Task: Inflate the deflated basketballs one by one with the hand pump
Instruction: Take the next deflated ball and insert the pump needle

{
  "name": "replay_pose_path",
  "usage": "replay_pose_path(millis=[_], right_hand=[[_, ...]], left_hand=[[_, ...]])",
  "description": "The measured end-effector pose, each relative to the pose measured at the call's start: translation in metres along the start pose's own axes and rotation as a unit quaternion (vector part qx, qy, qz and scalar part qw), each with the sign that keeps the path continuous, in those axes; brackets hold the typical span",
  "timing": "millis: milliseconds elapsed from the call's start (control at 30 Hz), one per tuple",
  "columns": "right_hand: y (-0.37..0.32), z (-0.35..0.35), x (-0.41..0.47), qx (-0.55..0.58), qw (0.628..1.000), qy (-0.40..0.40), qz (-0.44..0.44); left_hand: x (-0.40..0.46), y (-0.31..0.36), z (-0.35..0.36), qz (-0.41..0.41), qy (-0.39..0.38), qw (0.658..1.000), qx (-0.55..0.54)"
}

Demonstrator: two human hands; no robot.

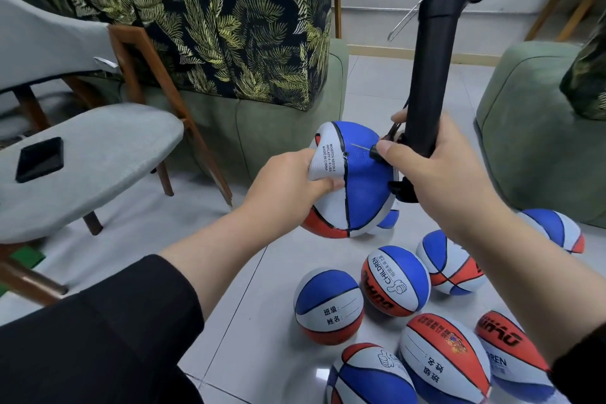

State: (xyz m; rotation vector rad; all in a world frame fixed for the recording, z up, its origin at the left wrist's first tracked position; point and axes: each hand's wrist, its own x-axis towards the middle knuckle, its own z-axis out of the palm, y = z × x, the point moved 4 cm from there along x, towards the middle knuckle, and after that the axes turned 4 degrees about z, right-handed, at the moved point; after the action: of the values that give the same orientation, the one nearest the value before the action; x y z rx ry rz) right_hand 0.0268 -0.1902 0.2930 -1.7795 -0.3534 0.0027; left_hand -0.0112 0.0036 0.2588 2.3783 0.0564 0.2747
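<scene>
1. Gripping a soft, half-collapsed basketball (354, 180) in mid-air above the tiled floor (249, 289), the person's left hand (288, 187) has its fingers curled into the slack white panel beside the valve (345, 153).
2. The right hand (439, 167) is wrapped around the lower barrel of a black hand pump (426, 75), which stands nearly upright, while its thumb and forefinger pinch the base of the needle (360, 147).
3. The needle tip lies on the blue panel, pointing at the valve but apparently not yet inside it.
4. Other basketballs (395, 280) lie clustered on the floor below, toward its near right part; how full they are is hard to judge.
5. Likely risks: the limp skin may fold away under pressure, so the needle skids past the valve or bends; an angled entry could damage the valve; the tall pump, held low in one hand, may tip and drag the needle sideways.
</scene>
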Motion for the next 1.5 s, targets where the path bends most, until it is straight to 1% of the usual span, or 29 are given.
replay_pose_path(millis=[333, 600, 833, 1033, 1100, 1200, 1300, 1367, 1500], right_hand=[[-0.001, 0.003, -0.002, -0.061, 0.997, -0.034, -0.014], [0.006, 0.005, 0.001, -0.072, 0.997, -0.023, 0.001], [0.01, 0.006, 0.003, -0.07, 0.997, -0.02, 0.024], [0.005, 0.005, 0.002, -0.106, 0.994, -0.025, 0.03], [0.003, 0.004, 0.003, -0.144, 0.988, -0.036, 0.036], [0.0, 0.004, 0.002, -0.206, 0.976, -0.057, 0.047], [-0.001, 0.004, 0.001, -0.238, 0.968, -0.064, 0.042], [0.0, 0.003, 0.001, -0.23, 0.97, -0.063, 0.039], [0.002, 0.0, 0.0, -0.175, 0.983, -0.042, 0.04]], left_hand=[[0.0, 0.001, -0.002, -0.009, 0.003, 1.0, 0.027], [0.001, -0.001, -0.004, -0.016, 0.006, 0.997, 0.076], [0.002, 0.0, -0.004, -0.009, 0.0, 0.996, 0.09], [0.003, 0.001, -0.003, 0.003, 0.002, 0.987, 0.161], [0.004, 0.002, -0.001, 0.022, 0.002, 0.982, 0.187], [0.004, 0.007, 0.001, 0.072, 0.013, 0.97, 0.232], [0.002, 0.015, 0.004, 0.112, 0.01, 0.959, 0.259], [0.0, 0.02, 0.006, 0.144, 0.013, 0.954, 0.263], [-0.001, 0.02, 0.009, 0.149, 0.026, 0.953, 0.264]])
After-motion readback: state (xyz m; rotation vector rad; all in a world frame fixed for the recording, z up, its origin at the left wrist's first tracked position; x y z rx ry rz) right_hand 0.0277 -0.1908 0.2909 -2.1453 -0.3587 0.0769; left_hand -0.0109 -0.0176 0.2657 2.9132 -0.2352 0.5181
